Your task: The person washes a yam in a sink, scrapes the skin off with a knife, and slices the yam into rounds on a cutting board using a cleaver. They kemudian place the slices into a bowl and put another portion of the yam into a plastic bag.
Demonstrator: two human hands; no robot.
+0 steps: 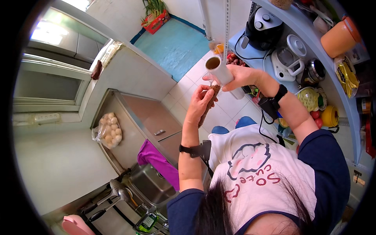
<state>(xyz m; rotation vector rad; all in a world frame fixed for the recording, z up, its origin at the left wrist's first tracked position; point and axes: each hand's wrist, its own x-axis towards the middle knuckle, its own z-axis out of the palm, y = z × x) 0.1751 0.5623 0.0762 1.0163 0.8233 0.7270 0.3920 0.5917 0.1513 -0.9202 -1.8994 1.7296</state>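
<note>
My left hand [199, 102] grips a long brown yam-like root [209, 108], which slants downward past the wrist. Its pale upper end sits close to a white roll of clear plastic film or bags [221, 73]. Around that roll, which has a hollow cardboard core facing up, my right hand [242, 77] is closed. A bit of clear plastic shows between the roll and the root's upper end; whether it covers the root is hard to tell. Both hands are held out over the tiled floor, nearly touching.
To the right, a shelf unit [349, 111] holds an air fryer [264, 29], a glass kettle [286, 60] and an orange canister [340, 38]. On the steel counter at left lies a bag of round pale items [111, 130]. A purple cloth [157, 163] drapes over the sink's edge [152, 182].
</note>
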